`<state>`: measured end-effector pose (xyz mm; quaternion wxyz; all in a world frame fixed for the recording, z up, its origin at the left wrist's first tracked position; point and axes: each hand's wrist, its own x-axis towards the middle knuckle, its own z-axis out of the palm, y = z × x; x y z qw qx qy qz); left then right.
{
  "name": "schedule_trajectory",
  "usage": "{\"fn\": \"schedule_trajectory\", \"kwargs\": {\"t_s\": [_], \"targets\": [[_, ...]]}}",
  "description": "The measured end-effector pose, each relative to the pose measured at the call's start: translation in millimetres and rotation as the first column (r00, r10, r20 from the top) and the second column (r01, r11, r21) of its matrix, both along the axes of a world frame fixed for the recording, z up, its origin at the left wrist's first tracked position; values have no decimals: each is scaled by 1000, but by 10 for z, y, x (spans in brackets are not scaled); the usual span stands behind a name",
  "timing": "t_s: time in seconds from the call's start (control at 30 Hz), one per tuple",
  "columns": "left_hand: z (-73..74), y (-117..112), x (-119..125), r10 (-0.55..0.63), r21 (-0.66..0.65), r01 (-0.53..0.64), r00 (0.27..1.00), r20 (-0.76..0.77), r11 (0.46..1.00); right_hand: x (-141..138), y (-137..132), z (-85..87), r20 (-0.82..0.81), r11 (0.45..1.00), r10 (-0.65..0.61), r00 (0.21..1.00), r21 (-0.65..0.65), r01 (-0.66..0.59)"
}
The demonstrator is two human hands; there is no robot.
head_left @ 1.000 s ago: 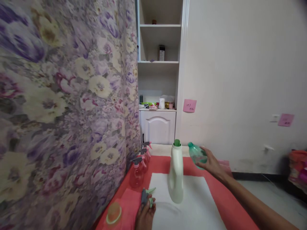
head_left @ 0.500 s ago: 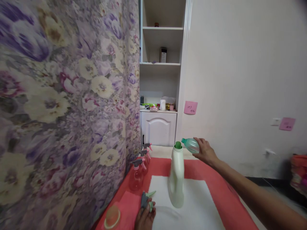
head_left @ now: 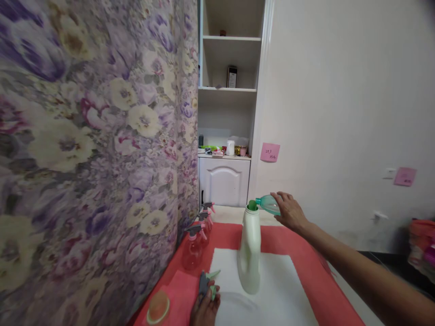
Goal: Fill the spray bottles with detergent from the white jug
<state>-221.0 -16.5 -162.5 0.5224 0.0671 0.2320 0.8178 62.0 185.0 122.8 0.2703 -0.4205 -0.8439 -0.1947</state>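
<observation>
My right hand [head_left: 288,211] is wrapped round a clear green bottle [head_left: 269,204], tipped nearly level with its neck at the mouth of a large pale green jug [head_left: 250,253]. A darker green spout [head_left: 252,205] shows in the jug's opening, and the bottle's neck is right beside it. Whether liquid flows cannot be made out. The jug stands upright on a white cloth [head_left: 278,290]. Low in the view, my left hand [head_left: 205,310] is closed on a grey and green spray nozzle [head_left: 205,285], whose pale tube [head_left: 239,299] reaches over the cloth.
Several pink spray bottles [head_left: 192,253] line the left side of the red-covered table [head_left: 302,267]. A round, pale-rimmed container [head_left: 158,308] is at the front left. A floral curtain [head_left: 102,158] hangs along the left, and a shelf cabinet [head_left: 224,181] stands behind.
My right hand has moved slightly left and tipped the bottle, bringing its neck up to the jug's mouth. My left hand stays with the spray nozzle.
</observation>
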Motion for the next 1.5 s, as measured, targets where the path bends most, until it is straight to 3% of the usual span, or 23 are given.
{"fn": "schedule_trajectory", "kwargs": {"t_s": [1.03,1.5], "targets": [[-59,5,-29,-28,53,29,999,-19,998,-17,8,164,139,990,-6,990,138,-13],[-25,-14,-1,-21,16,21,1000,0,1000,10,2,216,143,989,1,990,149,-22]]}}
